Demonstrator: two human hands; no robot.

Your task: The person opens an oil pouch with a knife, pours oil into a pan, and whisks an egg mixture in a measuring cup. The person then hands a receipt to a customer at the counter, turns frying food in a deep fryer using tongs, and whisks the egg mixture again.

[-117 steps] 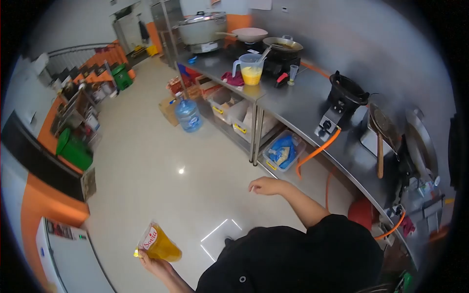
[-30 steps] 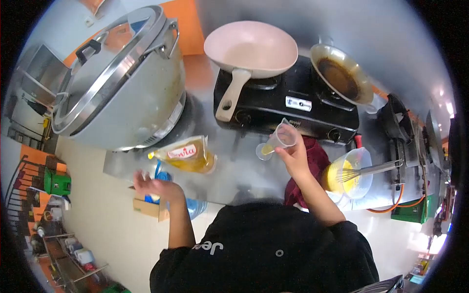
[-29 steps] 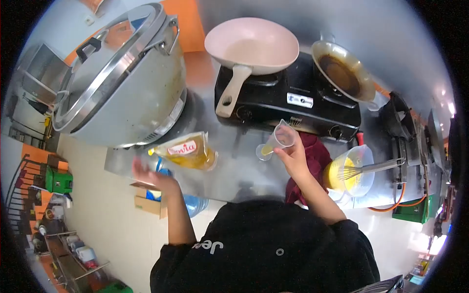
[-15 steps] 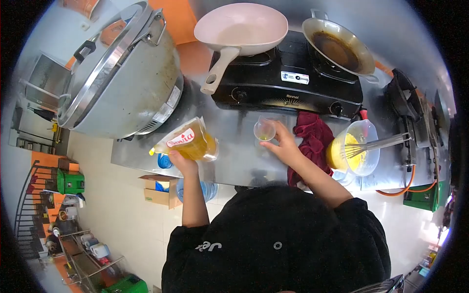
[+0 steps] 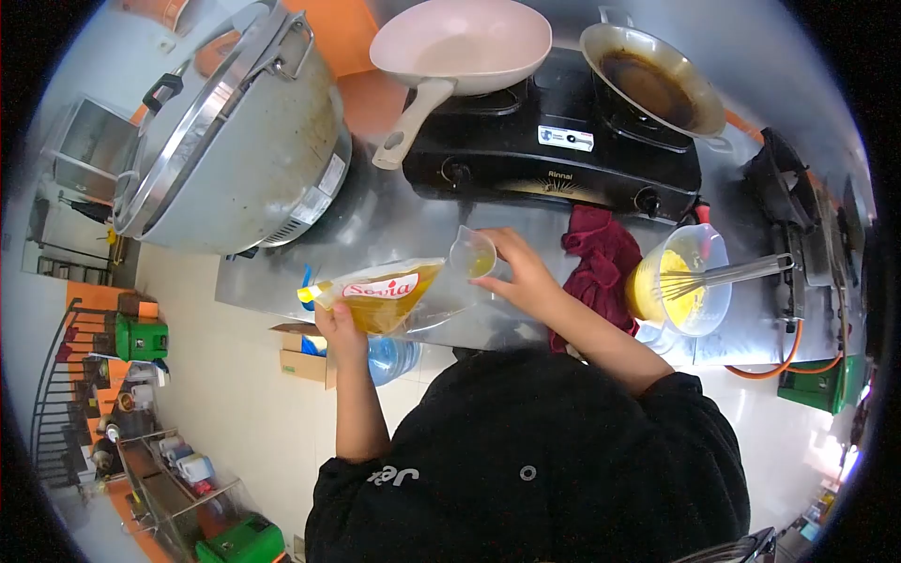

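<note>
My left hand (image 5: 342,324) grips the lower left end of a clear pouch of yellow cooking oil (image 5: 385,298), tilted so its right corner points at the cup. In my right hand (image 5: 514,265) is a small clear measuring cup (image 5: 471,253) with a little yellow liquid in it, pinched between thumb and fingers. The pouch's corner is close to the cup's rim; I cannot tell whether they touch or whether oil is flowing. Right of my right forearm lies a dark red cloth (image 5: 601,253).
A plastic jug (image 5: 718,281) with yellow mixture and a whisk (image 5: 751,272) stands right of the cloth. Behind are a black gas stove (image 5: 554,174), a pale pink pan (image 5: 460,42) and a steel wok (image 5: 648,84). A big rice cooker (image 5: 253,159) stands left on the steel counter (image 5: 272,281).
The pouch has turned toward level, its right corner rising and swinging toward the cup. My right hand has moved the cup left, closer to the pouch.
</note>
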